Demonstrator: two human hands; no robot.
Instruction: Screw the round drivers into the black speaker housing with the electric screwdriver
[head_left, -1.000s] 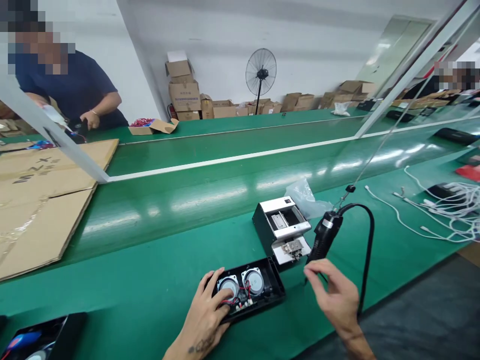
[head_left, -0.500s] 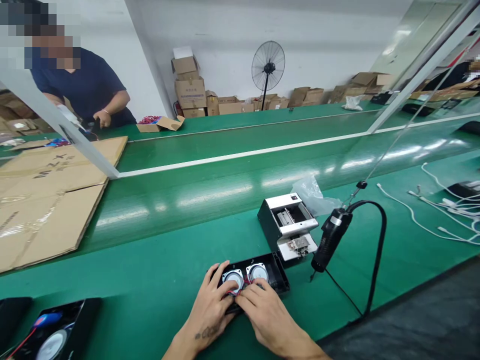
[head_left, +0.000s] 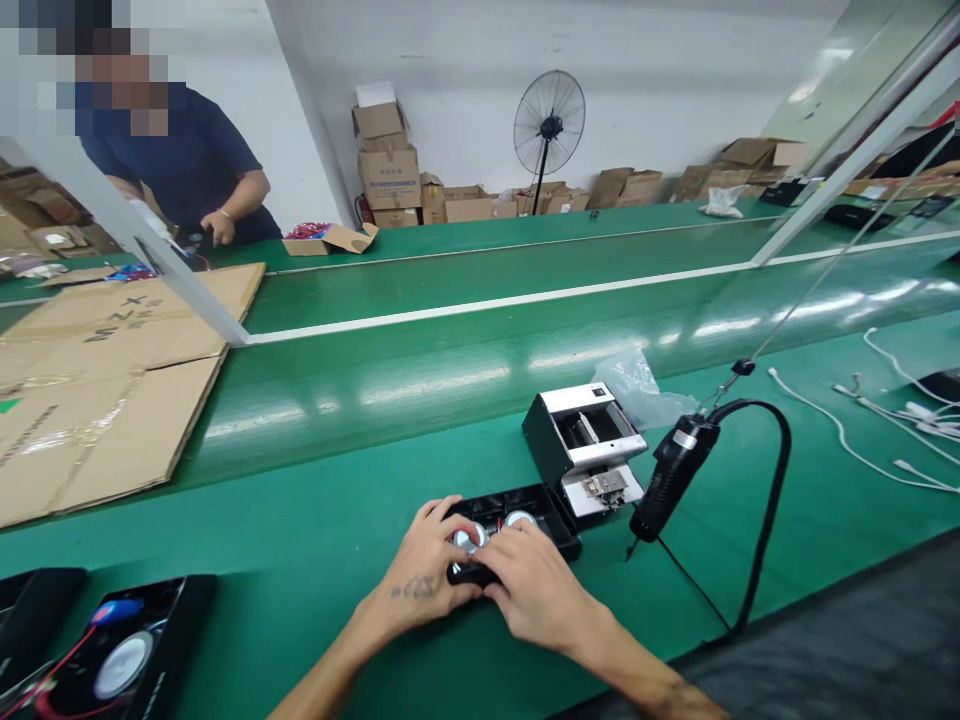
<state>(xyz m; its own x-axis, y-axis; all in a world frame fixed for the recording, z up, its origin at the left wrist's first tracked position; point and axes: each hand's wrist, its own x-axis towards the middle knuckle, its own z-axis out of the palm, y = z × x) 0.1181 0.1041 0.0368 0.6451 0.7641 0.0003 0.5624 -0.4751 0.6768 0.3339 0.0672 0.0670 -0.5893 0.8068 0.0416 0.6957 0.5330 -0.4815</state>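
Fingers: the fingers (head_left: 439, 520) of the left hand (head_left: 420, 580) are curled narrow over the near-left edge of the black speaker housing (head_left: 517, 520), pressing on it; those of the right hand (head_left: 536, 590) lie bent on its middle, covering the wiring between the two round speaker drivers (head_left: 491, 530). Neither hand lifts it; both bear down on it.

Housing: it lies flat on the green tabletop (head_left: 300, 560) directly under the fingertips, open side up. As I judge it, the two-handed press keeps it from sliding while the small parts inside are worked.

Long axis: runs from near-left to far-right of the fingers, the far end almost touching the grey metal box.

Just beyond the fingers: a grey metal box (head_left: 585, 455), open on top, sits just past the right fingertips, within easy reach.

Right of the fingers: a black electric screwdriver (head_left: 671, 475) hangs tilted on a cord from above, its tip just over the tabletop, its black cable (head_left: 772, 500) looping to the near edge. Hung that way, it probably stays ready to grab.

Left of the fingers: another black housing (head_left: 127, 660) with a driver and red wires lies well apart, at the near edge.

Farther out: a clear plastic bag (head_left: 637, 390) behind the box, white cables (head_left: 862, 440) far right, flattened cardboard (head_left: 112, 390) far left.

Farthest: another person (head_left: 180, 170) in a dark shirt works across the belt; cardboard boxes (head_left: 390, 170) and a standing fan (head_left: 547, 130) line the wall.
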